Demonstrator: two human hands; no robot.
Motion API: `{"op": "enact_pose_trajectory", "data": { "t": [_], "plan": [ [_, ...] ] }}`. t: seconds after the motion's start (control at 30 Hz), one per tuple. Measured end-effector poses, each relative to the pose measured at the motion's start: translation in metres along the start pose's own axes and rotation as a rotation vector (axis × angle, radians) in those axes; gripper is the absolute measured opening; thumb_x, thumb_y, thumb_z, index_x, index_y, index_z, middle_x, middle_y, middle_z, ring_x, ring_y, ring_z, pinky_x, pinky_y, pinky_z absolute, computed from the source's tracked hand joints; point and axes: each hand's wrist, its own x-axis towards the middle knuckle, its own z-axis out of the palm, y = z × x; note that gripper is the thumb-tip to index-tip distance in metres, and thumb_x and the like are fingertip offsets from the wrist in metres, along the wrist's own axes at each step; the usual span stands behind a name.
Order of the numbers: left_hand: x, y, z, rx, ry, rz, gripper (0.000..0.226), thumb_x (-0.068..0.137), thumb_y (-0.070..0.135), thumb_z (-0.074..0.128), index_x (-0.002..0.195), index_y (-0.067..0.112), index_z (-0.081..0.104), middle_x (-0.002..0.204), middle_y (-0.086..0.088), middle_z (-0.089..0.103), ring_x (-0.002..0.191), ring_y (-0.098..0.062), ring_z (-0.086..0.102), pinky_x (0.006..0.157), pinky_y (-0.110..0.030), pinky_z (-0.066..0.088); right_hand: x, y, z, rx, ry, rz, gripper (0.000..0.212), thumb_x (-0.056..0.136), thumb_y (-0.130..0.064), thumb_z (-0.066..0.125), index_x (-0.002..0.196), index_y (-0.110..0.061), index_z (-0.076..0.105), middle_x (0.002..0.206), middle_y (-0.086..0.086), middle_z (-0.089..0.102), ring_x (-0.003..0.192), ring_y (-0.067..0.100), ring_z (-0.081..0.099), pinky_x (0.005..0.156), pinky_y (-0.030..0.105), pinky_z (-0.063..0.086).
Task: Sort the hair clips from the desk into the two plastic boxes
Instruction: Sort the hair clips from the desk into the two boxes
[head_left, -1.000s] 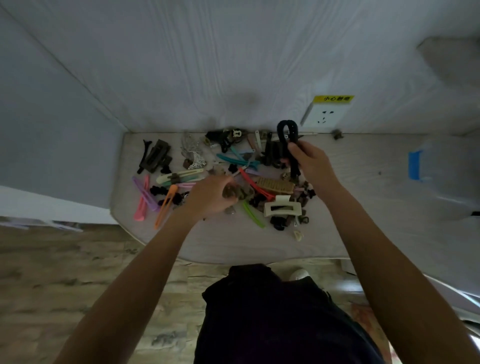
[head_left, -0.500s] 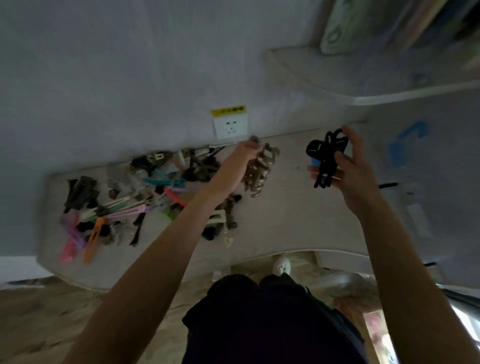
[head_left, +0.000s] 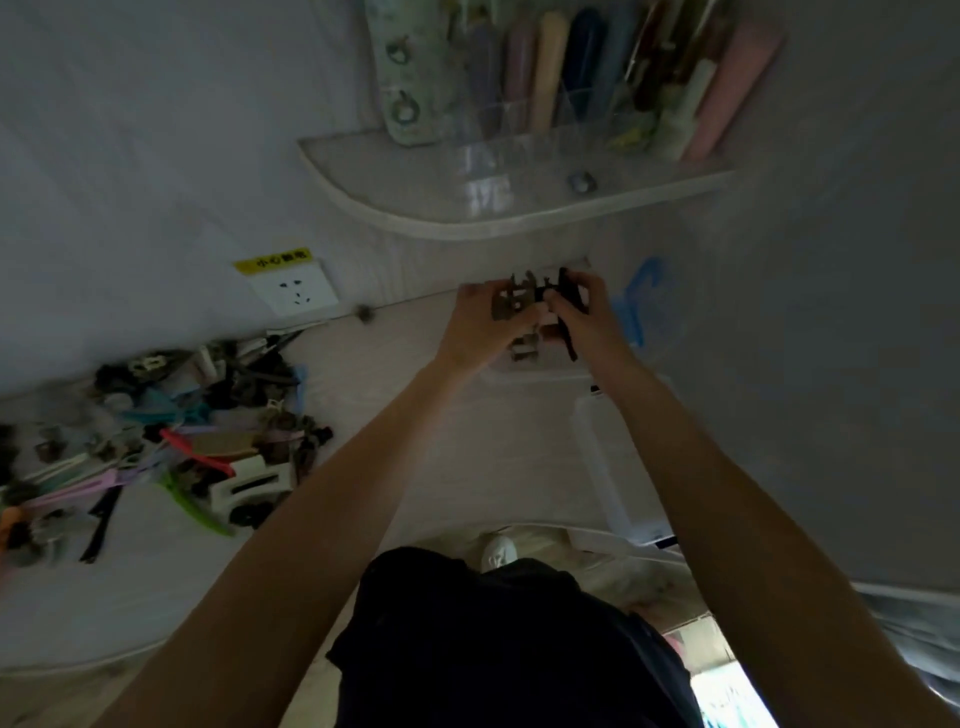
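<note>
I have both hands up at the far right of the worktop (head_left: 467, 467), over the farther of the two clear boxes. My left hand (head_left: 480, 327) has its grip curled round a bunch of brownish-grey clips (head_left: 511, 301), and my right hand (head_left: 589, 317) pinches a black clip (head_left: 566, 301) between thumb and fingers; the two loads are touching or nearly so above the far box (head_left: 524, 371). A few clips hang or lie just below my hands, though the picture is dim and smeared here and I cannot tell whether they are already in the box or still dangling from my fingers.

The near box (head_left: 608, 457) sits just to the right of my right forearm, and from this angle I see nothing in it.

As for progress, I judge this to be early. The big pile of clips (head_left: 171, 447) is on the left of the worktop, well apart from both boxes: pink, green, red, teal, white and black ones all tangled together. Only the handfuls I hold now are at the boxes. So what is left is nearly everything: drop these two loads, each into its proper box, then go back left for many more trips.
</note>
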Motion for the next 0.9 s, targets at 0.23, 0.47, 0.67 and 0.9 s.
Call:
{"op": "enact_pose_trajectory", "data": {
  "t": [0.23,0.47,0.67,0.9],
  "plan": [
    [0.021,-0.016,0.012,0.987,-0.02,-0.001,0.072,0.074,0.075,0.043,0.107,0.014,0.063,0.111,-0.011,0.061,0.111,-0.031,0.046,0.093,-0.039,0.035,0.025,0.014,-0.006,-0.55,0.056,-0.084,0.04,0.094,-0.036,0.048,0.126,-0.012,0.044,0.123,0.011,0.059,0.107,0.026,0.057,0.076,0.025,0.036],
    [0.023,-0.028,0.009,1.053,-0.049,0.068,0.052,0.082,0.054,0.053,0.119,0.018,0.06,0.136,-0.007,0.04,0.127,-0.03,0.029,0.102,-0.039,0.029,0.032,0.021,-0.003,-0.642,0.002,-0.08,0.039,0.095,-0.032,0.047,0.127,-0.01,0.043,0.119,0.017,0.059,0.103,0.031,0.057,0.069,0.026,0.034],
    [0.003,-0.05,0.0,0.27,0.262,-0.019,0.041,0.084,0.017,0.06,0.125,0.016,0.054,0.131,-0.009,0.046,0.117,-0.021,0.045,0.095,-0.023,0.037,0.045,0.026,0.013,-0.743,-0.001,-0.028,0.032,0.096,-0.024,0.044,0.119,-0.002,0.044,0.116,0.022,0.058,0.101,0.033,0.057,0.071,0.028,0.038],
    [-0.001,-0.056,-0.011,0.082,0.202,-0.162,0.041,0.085,0.006,0.054,0.125,0.016,0.057,0.126,-0.007,0.054,0.099,-0.019,0.06,0.091,-0.028,0.049,0.046,0.017,0.024,-0.699,-0.208,0.071,0.041,0.099,-0.027,0.035,0.136,-0.008,0.032,0.13,0.018,0.05,0.112,0.031,0.051,0.083,0.028,0.04]
  ]
}}
